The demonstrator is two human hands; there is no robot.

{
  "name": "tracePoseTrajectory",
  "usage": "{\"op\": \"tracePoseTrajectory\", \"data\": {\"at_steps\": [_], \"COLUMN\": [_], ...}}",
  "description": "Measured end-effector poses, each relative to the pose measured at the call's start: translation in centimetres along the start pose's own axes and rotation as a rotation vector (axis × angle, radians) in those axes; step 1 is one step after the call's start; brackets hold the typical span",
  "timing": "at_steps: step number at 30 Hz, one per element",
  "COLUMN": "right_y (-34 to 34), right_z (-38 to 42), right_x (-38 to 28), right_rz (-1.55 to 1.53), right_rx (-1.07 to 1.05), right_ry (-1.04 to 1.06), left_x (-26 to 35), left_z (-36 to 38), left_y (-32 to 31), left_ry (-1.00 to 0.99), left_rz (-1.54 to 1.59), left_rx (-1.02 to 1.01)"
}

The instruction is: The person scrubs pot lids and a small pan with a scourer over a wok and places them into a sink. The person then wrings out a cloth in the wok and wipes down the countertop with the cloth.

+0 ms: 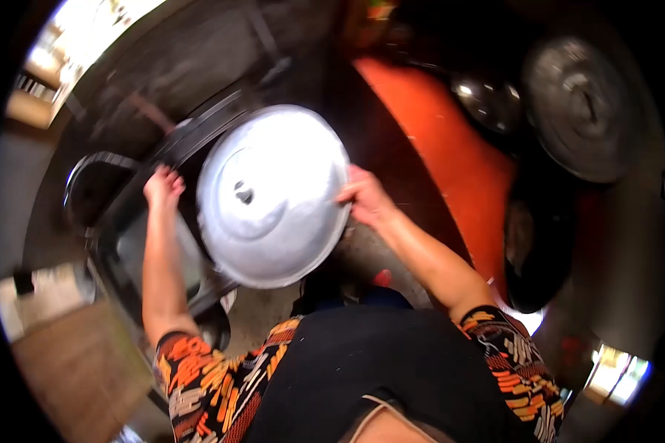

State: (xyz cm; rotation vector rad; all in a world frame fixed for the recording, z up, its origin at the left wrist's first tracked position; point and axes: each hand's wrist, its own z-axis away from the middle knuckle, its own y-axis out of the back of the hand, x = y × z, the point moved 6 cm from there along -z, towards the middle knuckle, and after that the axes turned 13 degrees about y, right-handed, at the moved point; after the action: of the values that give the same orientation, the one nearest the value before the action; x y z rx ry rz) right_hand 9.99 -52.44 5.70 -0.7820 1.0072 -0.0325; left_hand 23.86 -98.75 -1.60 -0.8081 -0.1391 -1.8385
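A large round silver pot lid (288,244) with a small dark knob (242,193) is held up in front of my body, tilted toward me. My right hand (363,196) grips its right rim, thumb on the top face and fingers partly hidden. My left hand (164,186) is to the left of the lid, apart from it. Its fingers are curled closed by a black-rimmed basin (118,240). Whatever they hold, if anything, I cannot make out.
An orange-red surface (436,125) runs along the right. Another large round grey lid (569,111) and a dark shiny rounded vessel (488,103) are at the upper right. A black curved-rim object (100,184) lies left of my left hand. Below is grey floor (262,314).
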Motion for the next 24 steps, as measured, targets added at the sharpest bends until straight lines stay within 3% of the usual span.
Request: {"op": "tracePoseTrajectory", "data": {"at_steps": [4, 10, 15, 16, 18, 20, 22, 24], "right_y": [1.1, 0.6, 0.4, 0.3, 2.6, 2.9, 3.7, 6.3], "right_z": [-0.3, 0.0, 0.3, 0.5, 0.2, 1.0, 2.5, 2.5], "right_x": [0.6, 1.7, 2.9, 2.3, 4.2, 3.1, 0.1, -1.6], "right_rz": [0.032, 0.107, 0.138, 0.138, 0.252, 0.178, 0.22, 0.263], "right_rx": [0.015, -0.003, -0.078, -0.138, -0.072, -0.136, -0.138, -0.279], "right_ry": [-0.072, -0.137, -0.079, -0.053, -0.063, -0.111, -0.184, -0.137], "left_x": [2.1, 3.8, 3.2, 1.7, 0.3, -2.6, -4.3, -6.8], "left_z": [-1.0, -1.9, -1.6, 2.4, 6.1, 11.9, 11.7, 14.7], "left_y": [-0.8, -3.1, -3.6, -6.6, -9.6, -14.2, -14.0, -16.2], "left_ry": [-0.086, -0.148, -0.141, -0.141, -0.341, -0.575, -0.82, -0.935], "left_rz": [0.024, -0.042, -0.064, -0.118, -0.433, -0.62, -0.747, -0.944], "left_rx": [0.019, 0.359, 0.421, 0.448, 0.5, 0.439, 0.287, 0.432]}}
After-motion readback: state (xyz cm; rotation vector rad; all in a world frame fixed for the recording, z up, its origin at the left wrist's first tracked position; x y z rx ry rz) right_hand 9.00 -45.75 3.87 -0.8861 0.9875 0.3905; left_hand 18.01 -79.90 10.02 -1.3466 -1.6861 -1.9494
